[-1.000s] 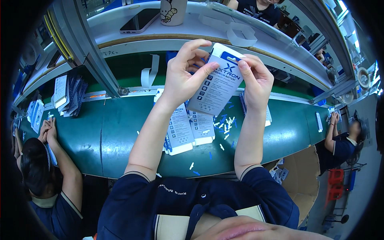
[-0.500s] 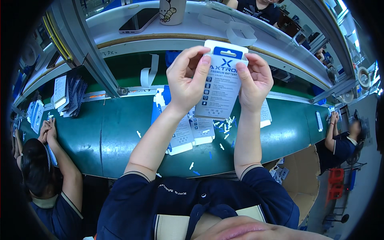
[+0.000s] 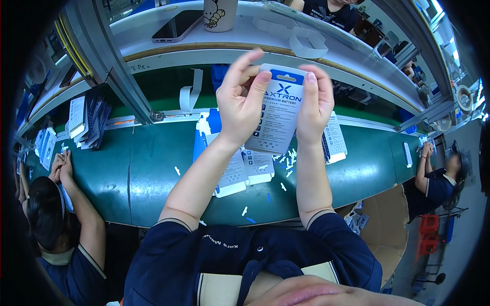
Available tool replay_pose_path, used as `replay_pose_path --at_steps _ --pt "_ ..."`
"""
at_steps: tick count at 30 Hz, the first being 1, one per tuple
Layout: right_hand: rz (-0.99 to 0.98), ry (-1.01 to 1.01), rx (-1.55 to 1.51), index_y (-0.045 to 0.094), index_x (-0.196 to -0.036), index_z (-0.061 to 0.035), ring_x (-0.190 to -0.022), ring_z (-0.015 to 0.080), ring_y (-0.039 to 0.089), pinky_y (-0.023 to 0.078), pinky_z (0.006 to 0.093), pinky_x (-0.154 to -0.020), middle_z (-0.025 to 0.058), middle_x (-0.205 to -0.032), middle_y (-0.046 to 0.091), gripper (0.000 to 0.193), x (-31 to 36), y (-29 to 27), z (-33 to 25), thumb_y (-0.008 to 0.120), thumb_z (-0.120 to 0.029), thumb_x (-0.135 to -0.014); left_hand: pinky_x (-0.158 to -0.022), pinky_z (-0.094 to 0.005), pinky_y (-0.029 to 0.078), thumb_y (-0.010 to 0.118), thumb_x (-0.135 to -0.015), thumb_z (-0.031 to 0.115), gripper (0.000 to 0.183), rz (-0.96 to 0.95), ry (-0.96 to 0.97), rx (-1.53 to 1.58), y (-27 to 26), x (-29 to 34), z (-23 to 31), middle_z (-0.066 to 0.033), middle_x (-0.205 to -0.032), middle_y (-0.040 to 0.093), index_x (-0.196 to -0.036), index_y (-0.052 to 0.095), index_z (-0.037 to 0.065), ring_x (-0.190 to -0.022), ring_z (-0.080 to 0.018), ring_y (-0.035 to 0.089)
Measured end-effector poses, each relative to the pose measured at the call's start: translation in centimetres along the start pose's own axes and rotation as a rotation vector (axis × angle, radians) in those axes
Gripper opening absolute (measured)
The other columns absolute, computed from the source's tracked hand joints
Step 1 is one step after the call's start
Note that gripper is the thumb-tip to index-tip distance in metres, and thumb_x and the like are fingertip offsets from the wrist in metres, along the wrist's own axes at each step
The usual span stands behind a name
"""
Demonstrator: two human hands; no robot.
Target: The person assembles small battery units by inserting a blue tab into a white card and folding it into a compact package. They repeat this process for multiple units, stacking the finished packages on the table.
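Above the green worktop I hold a thin white and blue battery box (image 3: 278,115) upright, its slotted hang tab at the top. My left hand (image 3: 240,99) grips the box's left edge, the thumb along the front and the index finger lifted off. On the right edge, my right hand (image 3: 316,109) has its thumb pressed near the top corner, the other fingers curled behind. Below lie more battery boxes (image 3: 232,171), overlapping each other. Beyond my right wrist is another stack of boxes (image 3: 335,140). Small white cut-out pieces (image 3: 284,187) and some blue ones are scattered between.
A shelf (image 3: 255,48) spans the far side, bearing a phone (image 3: 177,25), a cup (image 3: 219,15) and paper strips. Dark boxes (image 3: 94,122) stand by a metal post at left. An open carton (image 3: 385,224) sits at lower right. Co-workers sit on both sides.
The battery box has moved slightly left and down. My right hand has shifted left with it, showing more of the right-hand stack. My left index finger has lifted.
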State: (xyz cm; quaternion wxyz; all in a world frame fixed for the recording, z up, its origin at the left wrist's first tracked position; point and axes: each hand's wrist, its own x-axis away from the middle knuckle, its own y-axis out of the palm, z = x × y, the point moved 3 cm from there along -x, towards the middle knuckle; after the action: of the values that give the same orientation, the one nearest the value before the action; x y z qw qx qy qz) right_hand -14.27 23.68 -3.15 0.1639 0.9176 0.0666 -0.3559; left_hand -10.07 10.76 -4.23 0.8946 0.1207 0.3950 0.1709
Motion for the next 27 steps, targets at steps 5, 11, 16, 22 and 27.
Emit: replay_pose_path --at_steps 5,11,16,22,27 --pt "-0.025 -0.064 0.096 0.068 -0.099 0.0002 -0.071 0.0019 0.051 0.041 0.0167 -0.064 0.0006 -0.084 0.064 0.015 0.2 -0.3 0.0 0.06 -0.013 -0.097 -0.065 -0.0188 0.045 0.061 -0.097 0.013 0.014 0.037 0.033 0.009 0.0 0.1 -0.6 -0.0019 -0.088 0.062 -0.104 0.056 0.002 -0.074 -0.0038 0.055" --pt "0.031 -0.016 0.046 0.065 -0.101 0.0025 -0.066 0.0004 0.051 0.04 0.0158 -0.061 0.0004 -0.078 0.065 0.014 0.7 -0.1 -0.4 0.063 -0.008 -0.093 -0.059 -0.0174 0.039 0.055 -0.097 0.008 0.006 0.05 -0.044 0.039 -0.2 0.1 0.0 0.0003 -0.078 0.06 -0.098 0.054 0.003 -0.066 -0.0008 0.05" --pt "0.03 0.035 -0.011 0.058 -0.1 0.0024 -0.068 0.0008 0.056 0.043 0.016 -0.062 0.0037 -0.08 0.067 0.011 0.9 -0.4 -0.7 0.059 -0.002 -0.09 -0.058 -0.0174 0.037 0.049 -0.093 0.002 0.004 -0.005 -0.111 0.091 -0.5 0.3 -0.3 -0.0014 -0.079 0.061 -0.096 0.052 0.002 -0.064 -0.001 0.047" --pt "-0.019 0.08 -0.093 0.055 -0.091 -0.0003 -0.071 0.0073 0.062 0.05 0.0199 -0.068 0.0123 -0.084 0.07 0.004 0.8 -0.3 -0.2 0.058 -0.001 -0.09 -0.062 -0.02 0.04 0.042 -0.087 -0.002 0.008 -0.045 0.032 0.074 0.0 0.0 -0.3 -0.0083 -0.097 0.062 -0.088 0.049 0.002 -0.069 -0.003 0.047" --pt "-0.1 0.019 -0.16 0.051 -0.084 -0.0033 -0.073 0.0088 0.063 0.05 0.0211 -0.069 0.0173 -0.089 0.071 0.017 0.6 0.0 -0.6 0.064 -0.01 -0.093 -0.065 -0.0194 0.04 0.056 -0.094 0.009 0.011 -0.054 0.09 0.101 0.2 0.2 -0.4 -0.0079 -0.1 0.061 -0.086 0.05 0.003 -0.071 -0.0025 0.047"
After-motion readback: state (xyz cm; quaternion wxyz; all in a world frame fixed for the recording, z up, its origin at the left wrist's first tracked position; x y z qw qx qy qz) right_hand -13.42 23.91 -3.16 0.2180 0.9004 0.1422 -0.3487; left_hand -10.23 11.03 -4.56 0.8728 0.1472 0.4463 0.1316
